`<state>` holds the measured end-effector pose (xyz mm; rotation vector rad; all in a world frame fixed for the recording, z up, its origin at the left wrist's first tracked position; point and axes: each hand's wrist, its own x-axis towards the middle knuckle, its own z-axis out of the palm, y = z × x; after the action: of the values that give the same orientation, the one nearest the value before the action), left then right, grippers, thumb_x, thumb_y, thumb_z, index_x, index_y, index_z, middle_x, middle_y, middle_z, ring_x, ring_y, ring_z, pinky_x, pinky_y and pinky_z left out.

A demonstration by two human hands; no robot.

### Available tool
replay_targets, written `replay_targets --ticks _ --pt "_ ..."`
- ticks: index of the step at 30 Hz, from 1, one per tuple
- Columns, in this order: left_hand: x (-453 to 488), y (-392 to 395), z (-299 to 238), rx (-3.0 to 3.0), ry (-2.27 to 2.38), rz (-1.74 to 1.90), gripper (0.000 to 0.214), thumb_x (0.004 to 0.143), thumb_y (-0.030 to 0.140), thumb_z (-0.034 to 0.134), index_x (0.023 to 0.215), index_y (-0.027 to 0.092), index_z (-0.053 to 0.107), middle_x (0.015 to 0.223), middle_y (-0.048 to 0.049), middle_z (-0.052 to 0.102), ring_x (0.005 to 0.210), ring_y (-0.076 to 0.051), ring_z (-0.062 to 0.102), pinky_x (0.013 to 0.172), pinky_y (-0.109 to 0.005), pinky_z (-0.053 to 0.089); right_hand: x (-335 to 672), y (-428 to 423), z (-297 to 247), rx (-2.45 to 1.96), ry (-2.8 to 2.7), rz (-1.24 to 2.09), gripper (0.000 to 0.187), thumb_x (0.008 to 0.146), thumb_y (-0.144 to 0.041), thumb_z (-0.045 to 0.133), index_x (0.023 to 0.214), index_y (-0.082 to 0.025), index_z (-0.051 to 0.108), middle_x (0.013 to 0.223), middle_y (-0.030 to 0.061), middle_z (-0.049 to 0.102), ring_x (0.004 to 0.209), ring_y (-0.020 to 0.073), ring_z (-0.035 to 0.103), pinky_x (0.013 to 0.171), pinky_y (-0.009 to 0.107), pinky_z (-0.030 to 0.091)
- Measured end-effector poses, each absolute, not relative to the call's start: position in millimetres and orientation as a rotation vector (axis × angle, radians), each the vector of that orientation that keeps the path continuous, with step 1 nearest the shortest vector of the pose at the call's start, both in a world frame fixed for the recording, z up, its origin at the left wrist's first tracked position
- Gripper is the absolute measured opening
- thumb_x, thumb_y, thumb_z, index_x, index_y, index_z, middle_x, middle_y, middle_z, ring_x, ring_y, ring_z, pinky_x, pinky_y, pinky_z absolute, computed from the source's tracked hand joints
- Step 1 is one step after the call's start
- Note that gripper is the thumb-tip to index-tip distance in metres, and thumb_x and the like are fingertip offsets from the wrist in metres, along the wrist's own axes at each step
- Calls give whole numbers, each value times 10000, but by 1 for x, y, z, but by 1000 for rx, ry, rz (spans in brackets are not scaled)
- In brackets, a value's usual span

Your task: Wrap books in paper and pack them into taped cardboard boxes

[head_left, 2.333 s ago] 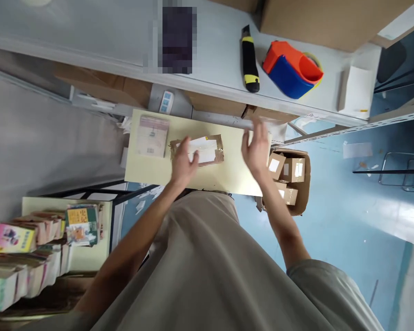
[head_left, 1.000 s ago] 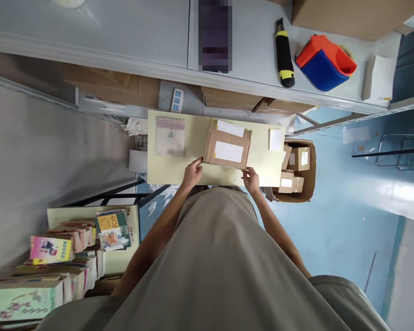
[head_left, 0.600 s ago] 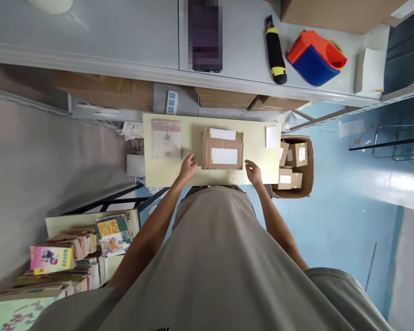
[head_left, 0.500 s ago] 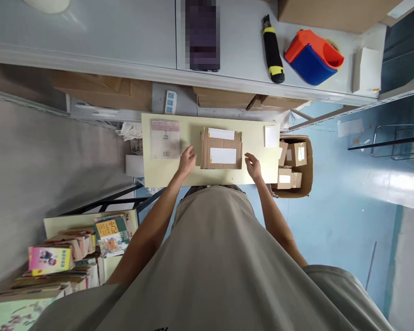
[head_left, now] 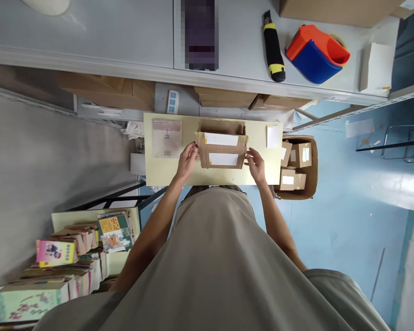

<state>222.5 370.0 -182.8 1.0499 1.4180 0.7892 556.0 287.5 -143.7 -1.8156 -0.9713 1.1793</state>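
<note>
A brown cardboard box [head_left: 223, 146] with two white labels is between my hands over the pale yellow table [head_left: 172, 172]. It looks tilted, so its far brown side shows. My left hand [head_left: 188, 161] holds the box at its left side, with fingertips partly hidden by the edge. At the right side, my right hand [head_left: 255, 164] grips it with bent fingers. Left of the box lies a plastic-wrapped flat packet [head_left: 166, 139]. A small stack of white labels [head_left: 272, 136] sits to the right on the table.
A carton [head_left: 313, 170] of small labelled boxes stands right of the table. On the grey shelf [head_left: 124, 41] ahead lie a utility knife [head_left: 273, 50], a tape dispenser [head_left: 317, 54] and white papers [head_left: 376, 68]. Stacked books [head_left: 51, 294] are at the lower left.
Both hands have closed in on the box from either side. The box has tilted and rises a little, exposing its far side. The view has shifted slightly.
</note>
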Motion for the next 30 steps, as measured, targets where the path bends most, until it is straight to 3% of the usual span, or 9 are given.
replay_targets --ticks 6,9,12,15,19,24,28,30 --pt "227 353 -170 991 1431 803 840 1083 897 494 1552 240 728 1473 -182 812 1373 -336 788 1085 -475 703 556 279 -133 -1837 -904 1214 945 1072 -953 422 1572 -192 677 1560 226 769 1422 364 777 1091 509 722" --pt "229 347 -176 986 1489 710 847 1059 899 562 1552 227 717 1491 -193 798 1407 -350 772 1121 -484 687 555 277 -140 -1901 -874 1283 1027 1029 -1025 382 1503 -178 718 1513 241 794 1432 377 766 1089 512 714" --pt "231 344 -180 1039 1551 657 794 1016 785 750 1539 189 699 1363 -193 840 1333 -352 804 1168 -493 653 555 276 -144 -1961 -875 1278 983 1006 -1023 472 1457 -192 738 1454 223 825 1412 386 768 1097 544 707" --pt "236 346 -179 1049 1623 695 720 980 680 836 1494 192 705 1366 -194 840 1295 -344 816 1138 -479 665 554 281 -141 -2019 -949 1189 948 976 -964 638 1515 -187 700 1475 234 813 1389 387 780 1140 557 686" --pt "240 354 -174 1069 1627 792 558 990 553 825 1411 198 735 1430 -184 822 1339 -327 802 1119 -447 686 549 300 -140 -2028 -1061 1072 908 973 -887 726 1572 -211 642 1603 245 732 1414 390 756 1111 544 697" --pt "242 363 -169 1166 1592 776 494 988 367 795 1459 234 733 1491 -144 812 1313 -296 812 1111 -435 700 544 327 -155 -2130 -1231 988 855 942 -689 865 1607 -242 566 1591 235 700 1385 425 748 1177 647 645" --pt "243 365 -167 1185 1563 735 522 981 310 772 1496 244 730 1482 -131 824 1276 -298 828 1103 -444 705 547 335 -161 -2206 -1288 956 542 1028 -456 781 1495 -240 611 1410 203 792 1233 391 799 1171 658 634" --pt "242 365 -167 1183 1559 747 504 992 320 753 1488 234 738 1462 -138 834 1305 -307 820 1136 -451 690 550 332 -160 -2226 -1299 988 473 1059 -456 746 1461 -242 618 1354 184 824 1127 362 823 1137 644 649"
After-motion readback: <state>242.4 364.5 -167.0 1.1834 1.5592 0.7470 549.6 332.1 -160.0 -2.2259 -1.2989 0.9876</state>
